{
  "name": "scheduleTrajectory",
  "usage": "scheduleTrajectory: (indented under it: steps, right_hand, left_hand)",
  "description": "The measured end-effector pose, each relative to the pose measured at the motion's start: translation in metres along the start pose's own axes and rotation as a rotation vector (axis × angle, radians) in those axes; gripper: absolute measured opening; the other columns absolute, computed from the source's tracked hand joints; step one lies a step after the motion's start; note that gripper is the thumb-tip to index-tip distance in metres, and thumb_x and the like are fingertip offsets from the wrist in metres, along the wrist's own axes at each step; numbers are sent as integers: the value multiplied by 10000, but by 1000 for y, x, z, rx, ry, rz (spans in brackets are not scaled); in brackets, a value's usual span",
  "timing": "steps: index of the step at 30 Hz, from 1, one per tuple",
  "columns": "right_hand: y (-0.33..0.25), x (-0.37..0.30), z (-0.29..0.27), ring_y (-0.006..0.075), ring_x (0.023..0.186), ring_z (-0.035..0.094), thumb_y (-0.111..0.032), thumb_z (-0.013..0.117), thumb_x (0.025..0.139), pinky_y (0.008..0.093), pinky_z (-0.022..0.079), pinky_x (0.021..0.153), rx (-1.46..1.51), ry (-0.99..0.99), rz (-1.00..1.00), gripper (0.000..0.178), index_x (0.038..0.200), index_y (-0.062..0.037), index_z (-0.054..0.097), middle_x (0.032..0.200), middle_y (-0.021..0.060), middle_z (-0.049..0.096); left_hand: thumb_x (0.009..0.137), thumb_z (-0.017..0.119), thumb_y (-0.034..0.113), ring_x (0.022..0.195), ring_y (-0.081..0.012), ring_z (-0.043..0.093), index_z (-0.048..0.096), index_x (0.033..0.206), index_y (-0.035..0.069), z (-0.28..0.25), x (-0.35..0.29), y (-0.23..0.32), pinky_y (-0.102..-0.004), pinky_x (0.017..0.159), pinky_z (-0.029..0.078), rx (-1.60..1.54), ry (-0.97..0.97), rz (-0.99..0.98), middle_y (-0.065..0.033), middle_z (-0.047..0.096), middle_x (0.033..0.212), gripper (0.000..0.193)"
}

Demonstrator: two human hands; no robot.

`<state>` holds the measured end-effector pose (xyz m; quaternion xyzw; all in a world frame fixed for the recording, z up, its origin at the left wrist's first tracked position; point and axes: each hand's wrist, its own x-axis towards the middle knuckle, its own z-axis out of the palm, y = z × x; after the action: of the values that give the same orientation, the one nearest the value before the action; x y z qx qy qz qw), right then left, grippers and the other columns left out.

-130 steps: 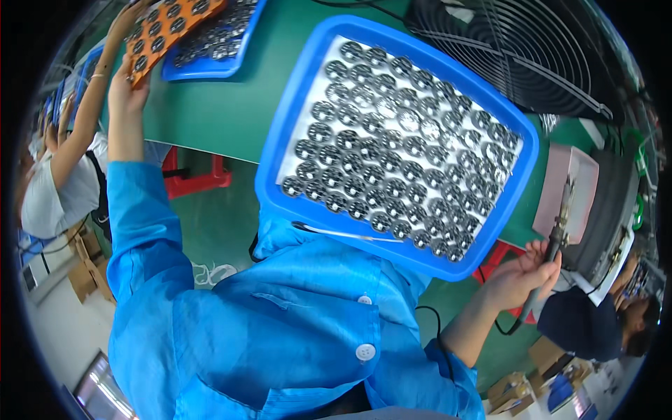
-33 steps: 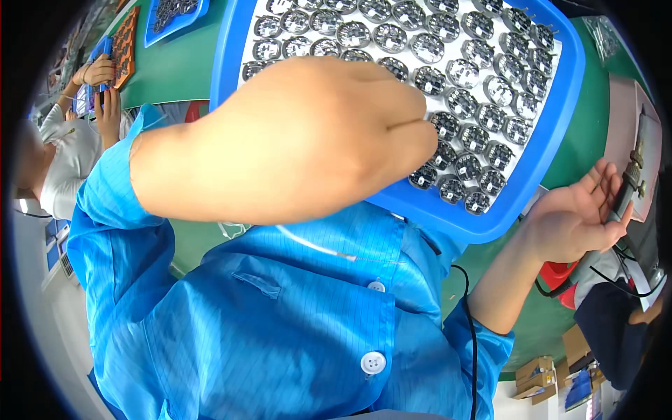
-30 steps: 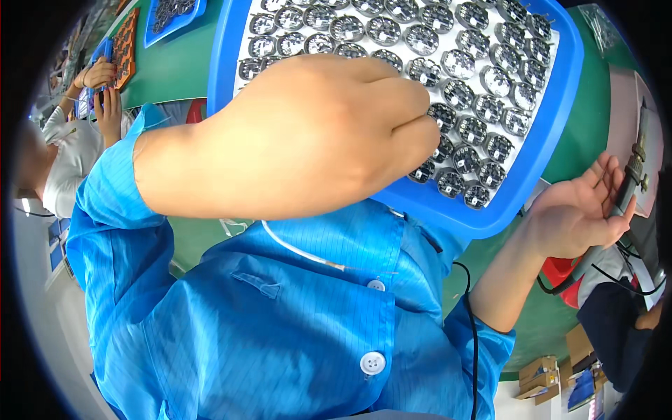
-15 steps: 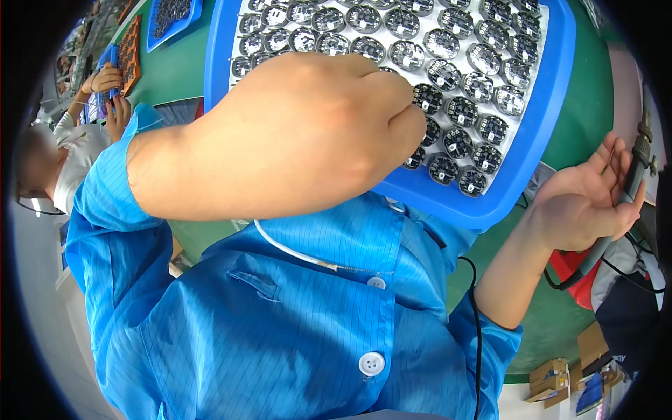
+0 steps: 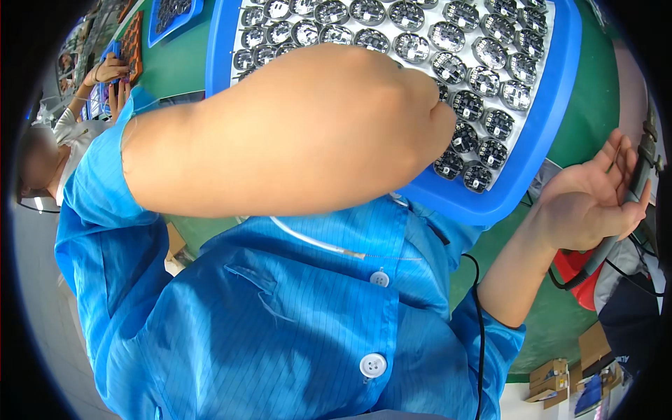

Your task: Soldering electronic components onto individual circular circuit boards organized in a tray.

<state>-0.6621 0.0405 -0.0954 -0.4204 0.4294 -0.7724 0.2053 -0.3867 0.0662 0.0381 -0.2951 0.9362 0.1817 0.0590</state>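
My left arm reaches over a blue tray (image 5: 553,133) lined with a white sheet. On the sheet stand rows of round modules (image 5: 448,36), each with small black-and-white parts on top and a shiny metal rim. My left hand (image 5: 381,119) hovers above the rows near the tray's front right, back upward and fingers curled under. Its fingertips, and anything in them, are hidden. At the right, my right hand (image 5: 588,199) lies palm up with fingers apart. A thin dark sliver shows by its fingers. Its thumb overlaps a grey hose (image 5: 640,168).
A green table (image 5: 175,59) carries a smaller blue bin (image 5: 171,17) of dark parts and an orange tray (image 5: 130,52) at the far left. A co-worker's hand (image 5: 110,70) rests there. Cardboard boxes (image 5: 549,383) lie low at the right, and a black cord (image 5: 479,336) hangs by my sleeve.
My left hand has moved to the right over the modules, covering different ones. The right hand stays palm up in nearly the same place. The co-worker's hands have shifted slightly.
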Motion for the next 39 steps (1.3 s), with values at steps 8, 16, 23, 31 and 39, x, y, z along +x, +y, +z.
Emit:
scheduleTrajectory:
  steps: [8,16,23,31,39]
  right_hand:
    - [3,3,0,388,1100,627,-400,290,1069,546,500,1067,31,-10,-23,601,1172,106,597,1130,252,640]
    - [6,5,-4,399,1105,625,-432,341,1061,562,490,1078,16,-22,-6,603,1173,106,590,1115,265,639]
    - [4,6,-2,408,1108,621,-418,345,1055,582,506,1059,-25,-13,-10,580,1191,99,571,1119,276,627]
    - [-2,2,8,400,1121,613,-384,336,1052,588,485,1083,41,91,17,542,1210,77,571,1115,250,635]
    - [-6,0,-6,378,1153,595,-439,297,1092,573,459,1116,47,-18,74,593,1340,52,519,1177,231,611]
  left_hand:
    - [730,671,-21,728,-368,600,558,954,6,4,6,-6,-447,611,507,-68,85,2,-142,550,822,253]
    - [745,651,-19,709,-354,601,543,915,10,5,7,3,-445,589,507,-54,45,-64,-137,532,795,203]
    - [755,638,-16,709,-353,609,566,943,1,6,9,6,-441,594,514,-14,55,-32,-135,543,799,202]
    - [780,685,-24,741,-343,636,608,996,-8,7,-2,0,-432,621,529,-29,144,-77,-136,606,840,230]
    - [871,723,-40,757,-299,645,689,966,-28,0,-36,-11,-376,642,523,-279,326,-220,-139,656,869,102]
